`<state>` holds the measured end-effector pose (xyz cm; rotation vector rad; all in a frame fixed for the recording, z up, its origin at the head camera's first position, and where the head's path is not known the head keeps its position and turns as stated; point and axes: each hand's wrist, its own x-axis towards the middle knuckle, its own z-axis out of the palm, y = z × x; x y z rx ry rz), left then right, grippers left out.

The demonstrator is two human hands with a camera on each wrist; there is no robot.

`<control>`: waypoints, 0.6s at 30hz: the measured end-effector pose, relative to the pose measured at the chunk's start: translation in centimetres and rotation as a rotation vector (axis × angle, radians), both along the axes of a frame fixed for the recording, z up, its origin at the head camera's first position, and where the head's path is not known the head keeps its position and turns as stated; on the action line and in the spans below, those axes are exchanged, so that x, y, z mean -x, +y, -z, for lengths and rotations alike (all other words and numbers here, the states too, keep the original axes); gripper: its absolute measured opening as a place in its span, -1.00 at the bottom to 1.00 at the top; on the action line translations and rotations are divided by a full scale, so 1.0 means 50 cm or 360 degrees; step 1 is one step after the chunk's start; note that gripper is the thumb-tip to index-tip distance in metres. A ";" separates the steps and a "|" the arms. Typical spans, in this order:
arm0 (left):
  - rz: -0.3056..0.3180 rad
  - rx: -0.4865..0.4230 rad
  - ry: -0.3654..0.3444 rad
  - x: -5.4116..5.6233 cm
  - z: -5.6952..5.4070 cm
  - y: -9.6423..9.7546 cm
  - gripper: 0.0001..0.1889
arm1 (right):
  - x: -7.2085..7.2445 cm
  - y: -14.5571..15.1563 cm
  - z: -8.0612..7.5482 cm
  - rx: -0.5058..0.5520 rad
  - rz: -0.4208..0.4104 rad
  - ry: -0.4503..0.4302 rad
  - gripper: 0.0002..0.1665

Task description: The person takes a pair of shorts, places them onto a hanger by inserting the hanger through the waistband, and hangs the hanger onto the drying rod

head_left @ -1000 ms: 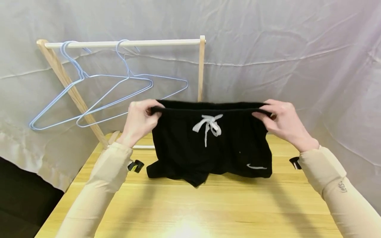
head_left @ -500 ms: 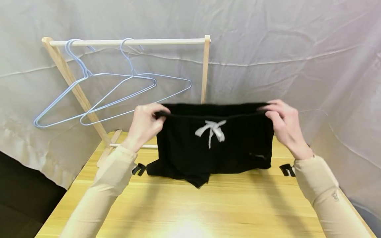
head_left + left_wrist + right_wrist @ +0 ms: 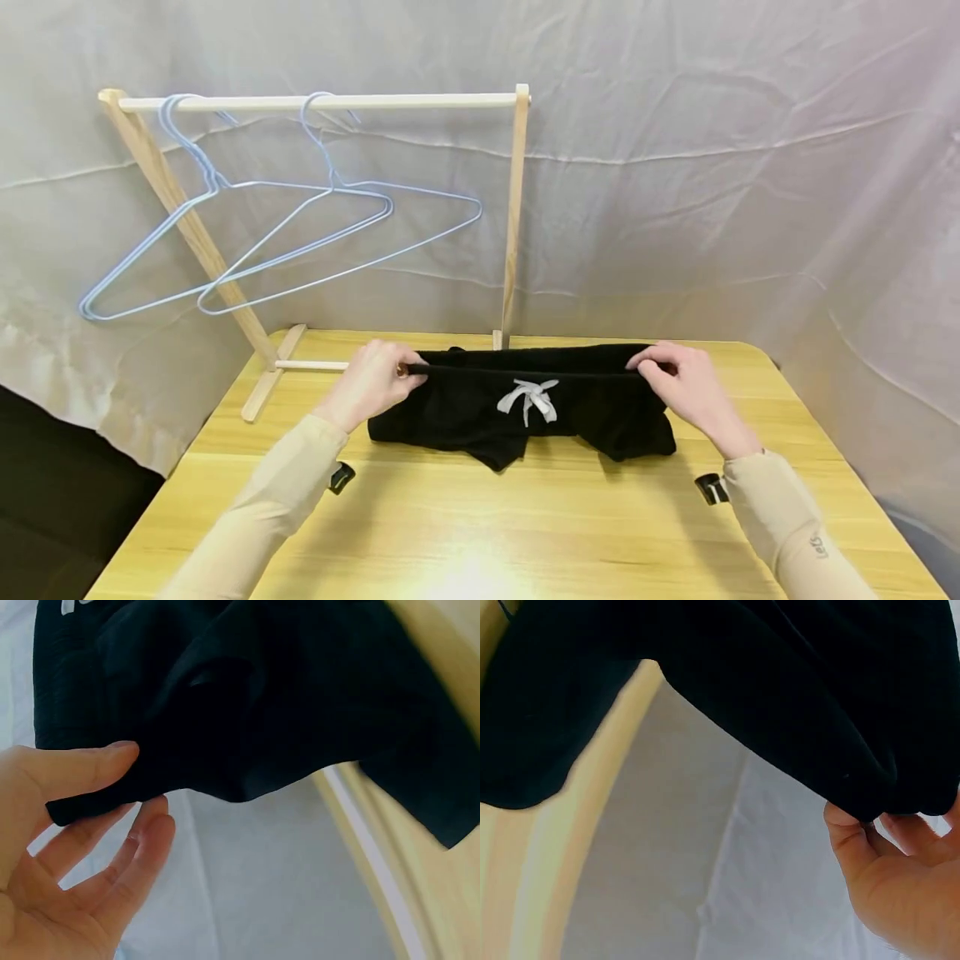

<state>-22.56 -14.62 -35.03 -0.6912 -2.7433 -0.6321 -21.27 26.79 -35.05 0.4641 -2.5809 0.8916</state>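
Observation:
Black shorts (image 3: 480,408) with a white drawstring bow (image 3: 529,400) are stretched sideways by the waistband, their leg parts slumped onto the wooden table. My left hand (image 3: 372,385) pinches the left end of the waistband. In the left wrist view the thumb (image 3: 90,766) lies over the dark cloth and the fingers are beneath it. My right hand (image 3: 686,385) pinches the waistband's other end. Cloth folds hang from the right fingers (image 3: 847,832) in the right wrist view. The waistband gapes a little, its back edge behind the front one.
A wooden rack (image 3: 517,208) with a white rail (image 3: 420,102) stands at the back left. Several light-blue hangers (image 3: 337,275) hang from it. The yellow wood table (image 3: 480,525) extends in front of the shorts, and a grey curtain (image 3: 712,208) forms the backdrop.
Both hands have come down with the waistband towards the table. The shorts, hanging stretched before, have sunk and bunched on the tabletop. Both hands keep their hold.

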 end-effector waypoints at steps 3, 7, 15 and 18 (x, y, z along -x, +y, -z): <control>-0.0035 0.0095 -0.0108 -0.008 0.020 0.001 -0.93 | -0.006 -0.004 0.021 -0.0019 -0.0006 0.0007 -0.72; -0.0051 0.0284 -0.0193 -0.021 0.036 0.002 -0.88 | -0.014 -0.008 0.040 -0.0075 -0.0068 0.0014 -0.73; 0.0052 0.0344 -0.0446 -0.029 0.049 0.001 -0.69 | -0.018 -0.010 0.058 -0.0131 -0.0190 -0.0005 -0.75; 0.0178 0.0199 -0.0510 -0.025 0.051 -0.004 -0.67 | -0.019 -0.011 0.057 -0.0157 -0.0199 -0.0015 -0.76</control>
